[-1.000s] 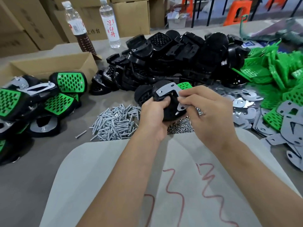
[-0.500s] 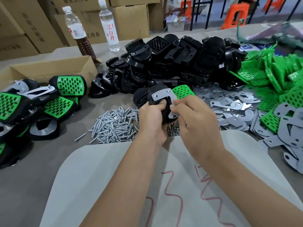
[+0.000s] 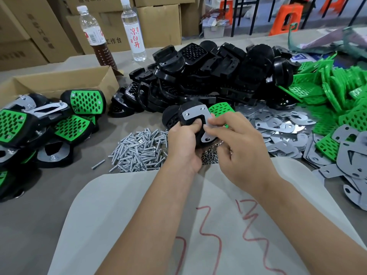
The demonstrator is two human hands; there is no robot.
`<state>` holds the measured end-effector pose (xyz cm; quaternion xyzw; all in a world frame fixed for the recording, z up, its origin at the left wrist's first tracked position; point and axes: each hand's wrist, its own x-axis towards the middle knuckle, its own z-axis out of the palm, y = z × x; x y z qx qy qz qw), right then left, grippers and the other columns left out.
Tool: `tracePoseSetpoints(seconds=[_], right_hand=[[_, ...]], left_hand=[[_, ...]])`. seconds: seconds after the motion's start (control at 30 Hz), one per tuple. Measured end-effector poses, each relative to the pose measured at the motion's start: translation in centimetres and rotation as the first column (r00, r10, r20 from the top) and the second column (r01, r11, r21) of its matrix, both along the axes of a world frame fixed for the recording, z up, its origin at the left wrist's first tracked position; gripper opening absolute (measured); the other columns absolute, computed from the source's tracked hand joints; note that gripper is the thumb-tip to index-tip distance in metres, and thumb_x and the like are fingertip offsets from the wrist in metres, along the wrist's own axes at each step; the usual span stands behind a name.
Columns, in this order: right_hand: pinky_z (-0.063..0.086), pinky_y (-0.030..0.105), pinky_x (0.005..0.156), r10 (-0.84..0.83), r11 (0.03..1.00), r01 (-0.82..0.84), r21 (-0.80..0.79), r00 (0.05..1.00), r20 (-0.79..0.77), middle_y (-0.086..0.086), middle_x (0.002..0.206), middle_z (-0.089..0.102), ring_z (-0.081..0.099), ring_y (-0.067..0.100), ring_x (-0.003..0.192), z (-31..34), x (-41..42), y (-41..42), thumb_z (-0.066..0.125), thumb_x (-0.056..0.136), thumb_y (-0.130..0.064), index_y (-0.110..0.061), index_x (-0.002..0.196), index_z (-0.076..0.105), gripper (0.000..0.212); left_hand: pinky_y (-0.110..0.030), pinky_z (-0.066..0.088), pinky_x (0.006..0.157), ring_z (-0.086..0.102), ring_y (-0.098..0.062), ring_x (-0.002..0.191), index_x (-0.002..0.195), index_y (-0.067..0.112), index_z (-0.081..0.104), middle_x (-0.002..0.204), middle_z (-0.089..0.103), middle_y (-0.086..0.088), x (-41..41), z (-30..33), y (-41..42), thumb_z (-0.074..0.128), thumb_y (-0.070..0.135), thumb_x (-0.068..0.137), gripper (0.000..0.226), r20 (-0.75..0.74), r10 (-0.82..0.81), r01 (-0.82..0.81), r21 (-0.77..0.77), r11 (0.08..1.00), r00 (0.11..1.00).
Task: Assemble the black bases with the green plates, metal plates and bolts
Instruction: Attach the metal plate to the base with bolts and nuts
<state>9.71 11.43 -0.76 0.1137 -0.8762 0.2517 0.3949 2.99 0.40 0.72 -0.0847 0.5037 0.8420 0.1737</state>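
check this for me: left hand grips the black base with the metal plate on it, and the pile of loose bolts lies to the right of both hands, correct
Not quite. In the head view the left hand does grip the black base with the metal plate on it, but the pile of loose bolts lies to the left of both hands, not the right.

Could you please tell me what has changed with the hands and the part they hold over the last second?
Little has changed: the left hand still grips the black base, and the right hand still pinches the metal plate against it, fingertips shifted slightly along its edge. The piles of parts are unchanged.
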Motion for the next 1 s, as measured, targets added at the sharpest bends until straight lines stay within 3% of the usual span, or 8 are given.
tracePoseSetpoints(seconds=[0.13,0.23,0.37,0.53,0.67,0.73,0.87,1.0], right_hand=[[0.036,0.015,0.105,-0.004,1.000,0.004,-0.018,1.000,-0.016,0.011,0.114,0.072,0.053,0.024,0.112,0.0,-0.3,0.4,0.048,0.080,0.015,0.000,0.109,0.079,0.045],[0.045,0.025,0.095,0.030,0.994,-0.031,-0.103,1.000,-0.009,0.010,0.113,0.071,0.059,0.027,0.105,-0.2,-0.1,0.3,0.051,0.085,0.010,-0.002,0.105,0.080,0.038],[0.055,0.039,0.078,0.115,0.923,-0.083,-0.375,0.991,0.064,0.003,0.106,0.069,0.066,0.020,0.099,0.3,0.0,0.7,0.058,0.093,-0.003,-0.009,0.101,0.081,0.024],[0.046,0.021,0.074,0.034,0.805,0.054,-0.590,0.990,0.137,-0.010,0.094,0.069,0.061,0.005,0.086,1.2,-1.0,1.2,0.074,0.095,-0.020,-0.023,0.096,0.072,0.003],[0.052,0.020,0.083,0.204,0.672,0.066,-0.737,0.941,0.271,-0.003,0.111,0.068,0.061,0.007,0.092,1.6,-2.4,1.9,0.080,0.093,-0.025,-0.026,0.122,0.067,0.032],[0.057,0.030,0.081,0.237,0.649,0.124,-0.751,0.905,0.354,0.001,0.110,0.069,0.064,0.015,0.089,1.4,-2.7,1.7,0.082,0.090,-0.030,-0.025,0.119,0.068,0.033],[0.049,0.031,0.063,-0.031,0.769,0.296,-0.567,0.902,0.430,-0.004,0.076,0.069,0.058,0.014,0.065,1.5,-2.3,1.6,0.084,0.081,-0.055,-0.020,0.086,0.069,0.038],[0.053,0.040,0.059,0.031,0.831,0.226,-0.508,0.893,0.448,0.004,0.060,0.072,0.067,0.031,0.060,2.3,-1.4,1.9,0.082,0.088,-0.042,-0.016,0.073,0.071,0.032]], left_hand=[[-0.049,0.064,0.084,0.073,-0.034,0.093,0.117,0.004,0.071,0.114,0.076,-0.020,-0.1,0.1,-0.2,0.056,0.002,0.102,0.022,0.004,-0.007,0.007,0.025,1.000,1.000],[-0.042,0.064,0.080,0.074,-0.029,0.087,0.114,0.007,0.073,0.104,0.078,-0.014,0.0,0.1,-0.2,0.059,0.006,0.100,0.020,0.005,-0.021,0.021,-0.001,1.000,1.000],[-0.039,0.063,0.074,0.074,-0.026,0.082,0.104,0.011,0.074,0.096,0.078,-0.011,0.1,0.0,0.1,0.060,0.003,0.098,0.017,-0.042,-0.032,0.031,-0.031,0.999,0.999],[-0.043,0.064,0.079,0.076,-0.025,0.088,0.101,0.015,0.077,0.097,0.080,-0.008,0.5,-0.2,0.5,0.063,0.001,0.094,0.021,-0.168,-0.069,0.043,-0.154,0.987,0.983],[-0.045,0.065,0.076,0.077,-0.030,0.090,0.097,0.018,0.078,0.095,0.080,-0.010,0.5,-0.3,0.5,0.062,-0.002,0.093,0.026,-0.203,-0.085,0.051,-0.168,0.985,0.975],[-0.043,0.065,0.071,0.078,-0.027,0.086,0.096,0.018,0.078,0.094,0.080,-0.009,0.5,-0.3,0.5,0.062,-0.001,0.094,0.025,-0.190,-0.076,0.049,-0.145,0.988,0.979],[-0.039,0.062,0.069,0.077,-0.023,0.085,0.093,0.019,0.078,0.093,0.080,-0.006,0.6,-0.4,0.6,0.064,0.000,0.095,0.025,-0.215,-0.013,-0.016,-0.134,0.991,0.977],[-0.035,0.055,0.067,0.071,-0.020,0.082,0.091,0.021,0.077,0.096,0.080,-0.009,0.9,-0.3,0.7,0.065,0.001,0.093,0.024,-0.282,0.014,-0.070,-0.191,0.979,0.959]])
